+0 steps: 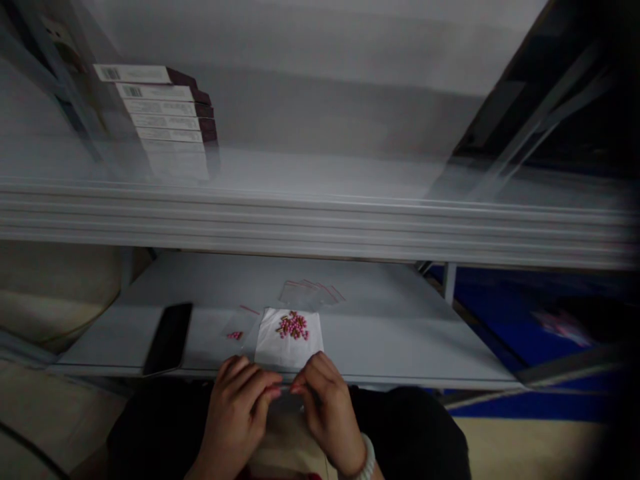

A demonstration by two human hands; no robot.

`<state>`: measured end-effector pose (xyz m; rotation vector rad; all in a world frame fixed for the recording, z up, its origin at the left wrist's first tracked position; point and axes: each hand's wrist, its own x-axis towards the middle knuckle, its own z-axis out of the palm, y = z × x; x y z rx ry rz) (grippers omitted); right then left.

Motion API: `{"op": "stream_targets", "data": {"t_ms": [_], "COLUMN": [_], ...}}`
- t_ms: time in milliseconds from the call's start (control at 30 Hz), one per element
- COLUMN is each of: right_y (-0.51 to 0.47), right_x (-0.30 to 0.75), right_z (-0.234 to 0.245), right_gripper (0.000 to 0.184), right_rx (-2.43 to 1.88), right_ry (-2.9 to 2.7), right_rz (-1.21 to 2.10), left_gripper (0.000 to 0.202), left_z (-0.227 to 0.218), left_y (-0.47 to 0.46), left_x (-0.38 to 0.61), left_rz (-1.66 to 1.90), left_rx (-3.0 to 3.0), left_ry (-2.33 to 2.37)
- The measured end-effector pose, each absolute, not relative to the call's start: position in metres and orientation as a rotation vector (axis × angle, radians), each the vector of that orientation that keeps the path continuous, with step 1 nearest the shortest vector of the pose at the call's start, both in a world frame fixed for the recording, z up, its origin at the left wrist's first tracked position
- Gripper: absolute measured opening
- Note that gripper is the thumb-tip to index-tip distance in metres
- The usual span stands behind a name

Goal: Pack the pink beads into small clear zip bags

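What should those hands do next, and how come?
Perhaps ease open what looks like a clear bag: the left hand and right hand seem to pinch its edge, and loose pink and brown pieces lie on the white sheet just beyond.

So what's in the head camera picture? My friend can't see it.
A left hand and right hand seem to pinch a clear bag. Beyond, small pink and brown pieces lie on a white sheet, more bags behind it.

Grey shelving (320,227) and stacked boxes (165,109) suggest a storeroom
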<state>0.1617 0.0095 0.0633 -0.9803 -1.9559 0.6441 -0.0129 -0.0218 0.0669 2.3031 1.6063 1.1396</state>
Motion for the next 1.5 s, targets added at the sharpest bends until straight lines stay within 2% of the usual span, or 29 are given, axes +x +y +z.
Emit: {"op": "stream_targets", "data": {"t_ms": [200,333,433,633,933,1067,1367,1500], "right_y": [0.082,0.171,0.222,0.259,0.261,0.252,0.233,0.232], "right_x": [0.167,0.161,0.148,0.133,0.135,0.138,0.155,0.161], "right_z": [0.057,0.043,0.029,0.005,0.007,0.014,0.026,0.038], "right_gripper": [0.017,0.025,0.023,0.026,0.027,0.021,0.026,0.021], "right_rx": [-1.028,-1.273,-1.397,-1.632,-1.749,-1.742,-1.646,-1.577], "right_ry": [-1.632,-1.512,-1.509,-1.541,-1.623,-1.636,-1.629,-1.569], "right_rz": [0.767,0.921,0.951,0.952,0.746,0.763,0.823,0.884], "left_gripper": [0.018,0.031,0.037,0.022,0.026,0.026,0.022,0.021], "left_z": [0.04,0.001,-0.027,-0.053,-0.051,-0.042,-0.015,-0.007], "left_y": [0.01,0.043,0.058,0.058,0.047,0.041,0.039,0.04], "left_x": [-0.065,-0.088,-0.091,-0.098,-0.099,-0.082,-0.029,-0.014], "left_rz": [1.298,1.151,1.104,1.232,1.5,1.601,1.636,1.623], "left_rx": [2.122,2.132,2.174,2.133,1.906,1.752,1.638,1.662], "left_ry": [1.812,1.91,1.926,1.915,1.936,1.828,1.503,1.443]}}
